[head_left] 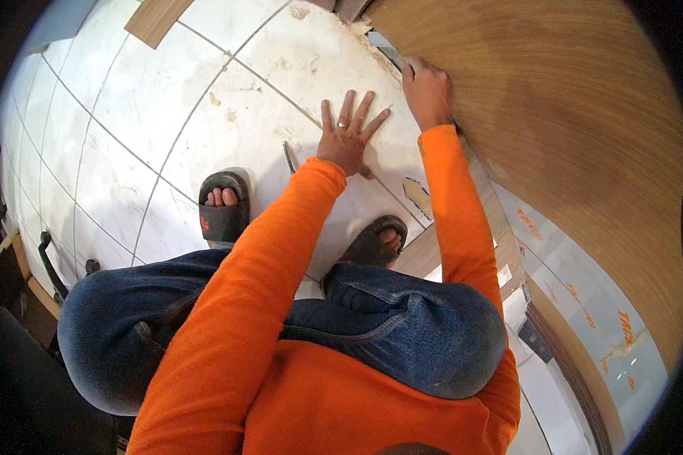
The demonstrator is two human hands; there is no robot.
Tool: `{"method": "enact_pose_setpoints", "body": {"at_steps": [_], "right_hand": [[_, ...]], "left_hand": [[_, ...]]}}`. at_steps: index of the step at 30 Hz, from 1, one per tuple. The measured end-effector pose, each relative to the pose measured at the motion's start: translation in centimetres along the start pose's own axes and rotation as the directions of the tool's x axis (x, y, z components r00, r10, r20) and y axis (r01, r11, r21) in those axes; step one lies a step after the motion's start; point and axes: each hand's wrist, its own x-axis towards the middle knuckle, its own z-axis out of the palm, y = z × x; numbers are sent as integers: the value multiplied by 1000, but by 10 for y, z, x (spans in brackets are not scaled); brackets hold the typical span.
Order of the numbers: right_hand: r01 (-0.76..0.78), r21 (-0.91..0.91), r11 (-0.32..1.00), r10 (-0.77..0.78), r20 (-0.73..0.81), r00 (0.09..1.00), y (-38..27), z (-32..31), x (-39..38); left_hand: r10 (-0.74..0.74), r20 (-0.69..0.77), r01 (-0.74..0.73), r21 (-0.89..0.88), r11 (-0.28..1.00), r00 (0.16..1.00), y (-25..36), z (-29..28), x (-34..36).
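Here's my left hand [344, 145] flat on the white tiled floor [273, 102], spread wide, my right hand [430, 97] curled by the wood-grain panel [554, 114], can't tell whether it's gripping

1. From where I stood, the view came from the left of two fisheye cameras worn on the person's head.
2. It looked steeply down, over the bent knees [455, 341], toward the tiled floor [114, 189], with the hands [349, 142] fairly near.
3. Its wide lens bowed the floor's straight lines and left the corners black.
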Motion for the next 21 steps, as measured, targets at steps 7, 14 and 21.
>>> {"method": "enact_pose_setpoints", "body": {"at_steps": [7,14,21], "right_hand": [[9,-52,999,-8,36,999,-6,-6,3],[191,-307,933,-100,289,952,-29,-9,27],[4,-136,991,7,78,997,-3,0,-14]], "left_hand": [[-5,18,5,28,1000,1000,2,-2,1],[9,19,-9,24,1000,1000,1,-1,3],[-5,28,4,47,999,1000,-2,1,0]]}}
